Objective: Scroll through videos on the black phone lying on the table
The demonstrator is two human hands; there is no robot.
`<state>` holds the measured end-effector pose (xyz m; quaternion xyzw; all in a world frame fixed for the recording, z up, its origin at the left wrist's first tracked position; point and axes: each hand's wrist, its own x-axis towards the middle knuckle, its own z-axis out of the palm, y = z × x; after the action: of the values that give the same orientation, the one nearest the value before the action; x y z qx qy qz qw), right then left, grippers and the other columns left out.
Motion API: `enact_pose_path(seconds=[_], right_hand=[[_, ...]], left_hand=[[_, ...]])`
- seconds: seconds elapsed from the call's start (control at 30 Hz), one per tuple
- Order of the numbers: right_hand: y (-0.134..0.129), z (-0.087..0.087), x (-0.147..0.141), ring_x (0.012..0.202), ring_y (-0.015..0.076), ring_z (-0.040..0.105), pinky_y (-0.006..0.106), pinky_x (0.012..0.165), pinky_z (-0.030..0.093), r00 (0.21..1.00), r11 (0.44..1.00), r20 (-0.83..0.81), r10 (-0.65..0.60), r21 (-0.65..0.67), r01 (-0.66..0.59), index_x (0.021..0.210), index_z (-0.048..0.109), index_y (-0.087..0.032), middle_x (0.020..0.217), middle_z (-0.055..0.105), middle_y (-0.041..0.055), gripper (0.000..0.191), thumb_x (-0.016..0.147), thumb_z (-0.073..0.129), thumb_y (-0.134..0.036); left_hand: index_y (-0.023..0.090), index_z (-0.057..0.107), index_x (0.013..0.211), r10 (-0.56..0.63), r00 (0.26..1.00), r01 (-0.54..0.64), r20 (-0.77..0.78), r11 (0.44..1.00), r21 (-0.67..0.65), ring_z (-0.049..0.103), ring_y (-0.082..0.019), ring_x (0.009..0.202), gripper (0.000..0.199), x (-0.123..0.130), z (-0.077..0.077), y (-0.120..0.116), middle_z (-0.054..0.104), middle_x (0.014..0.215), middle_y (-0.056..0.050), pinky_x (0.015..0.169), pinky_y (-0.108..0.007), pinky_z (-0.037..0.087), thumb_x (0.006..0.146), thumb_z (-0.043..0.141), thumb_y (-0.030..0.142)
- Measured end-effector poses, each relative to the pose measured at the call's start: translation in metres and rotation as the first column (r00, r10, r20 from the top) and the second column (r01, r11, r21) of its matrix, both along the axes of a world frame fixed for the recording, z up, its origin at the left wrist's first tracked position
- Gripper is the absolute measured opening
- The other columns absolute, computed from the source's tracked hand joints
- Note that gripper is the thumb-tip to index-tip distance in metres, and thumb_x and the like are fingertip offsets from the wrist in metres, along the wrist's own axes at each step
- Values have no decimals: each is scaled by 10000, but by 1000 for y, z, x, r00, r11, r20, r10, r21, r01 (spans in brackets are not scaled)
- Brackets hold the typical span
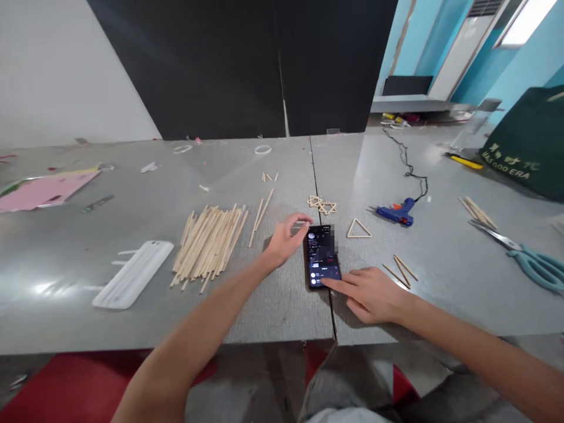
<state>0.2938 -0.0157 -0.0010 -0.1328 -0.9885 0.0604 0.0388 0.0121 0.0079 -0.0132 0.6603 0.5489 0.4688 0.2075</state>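
Note:
A smartphone (321,258) with a lit dark screen lies flat on the grey table. The index finger of my right hand (372,294) is stretched out at the lower part of its screen, the other fingers loosely bent. My left hand (288,238) is at the phone's upper left edge, thumb and fingers curved and apart, holding nothing. Beyond the phone sit small stick stars (326,207), and to their right is a triangle of sticks (359,229). A large pile of wooden sticks (210,244) lies left of my left hand.
A blue glue gun (399,212) with a black cord lies right of the triangle. Teal-handled scissors (535,264), loose sticks (402,271) and a yellow cutter (467,161) are on the right. A white power-strip-like object (134,276) lies left. Dark panels (247,70) stand behind.

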Motion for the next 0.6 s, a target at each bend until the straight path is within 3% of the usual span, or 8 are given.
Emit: enact_pose_path(seconds=[0.13, 0.23, 0.33, 0.47, 0.53, 0.6], right_hand=[[2, 12, 4, 750, 216, 652, 329, 656, 422, 999, 999, -33, 13, 39, -12, 1557, 507, -193, 924, 756, 59, 630, 928, 489, -171], [7, 26, 1, 728, 191, 637, 315, 655, 430, 978, 996, -201, 51, 82, -35, 1420, 599, -172, 859, 732, 39, 540, 903, 455, -105], [14, 48, -8, 649, 164, 578, 297, 602, 414, 879, 980, -449, 161, 178, -88, 1229, 667, -190, 757, 670, 2, 429, 883, 445, -65], [12, 89, -21, 553, 158, 469, 307, 548, 389, 698, 964, -667, 261, 212, -158, 1176, 683, -195, 679, 572, -22, 404, 885, 430, -75], [5, 108, -16, 519, 151, 441, 315, 543, 392, 644, 969, -724, 247, 197, -150, 1170, 683, -190, 627, 508, -39, 327, 980, 424, -129], [-5, 122, 0, 508, 145, 457, 330, 570, 449, 622, 973, -749, 229, 181, -140, 1164, 679, -181, 608, 507, -44, 330, 1103, 381, -310]], left_hand=[[207, 721, 1084, -6, 998, 8, -58, 999, 33, 695, -210, 1037, 235, 3, 1, -1, 753, 1092, -77, 793, -297, 536, 1006, 522, 305], [186, 708, 1013, 6, 995, 0, -103, 998, 61, 647, -171, 833, 203, 4, 2, -3, 719, 925, -52, 721, -283, 467, 953, 519, 229], [179, 645, 857, -1, 988, 12, -153, 997, 70, 512, -123, 613, 138, 4, 3, -6, 601, 689, 10, 625, -271, 363, 903, 516, 195], [181, 582, 755, -34, 970, 51, -240, 997, 65, 438, -102, 527, 157, 4, 0, -9, 529, 590, 36, 582, -267, 290, 889, 506, 214], [181, 565, 718, -51, 958, 71, -284, 996, 62, 430, -103, 520, 176, 4, -3, -10, 516, 571, 33, 582, -268, 278, 878, 498, 209], [182, 528, 677, -56, 946, 81, -318, 994, 66, 417, -108, 527, 197, 4, -6, -10, 498, 563, 27, 587, -274, 269, 870, 489, 199]])
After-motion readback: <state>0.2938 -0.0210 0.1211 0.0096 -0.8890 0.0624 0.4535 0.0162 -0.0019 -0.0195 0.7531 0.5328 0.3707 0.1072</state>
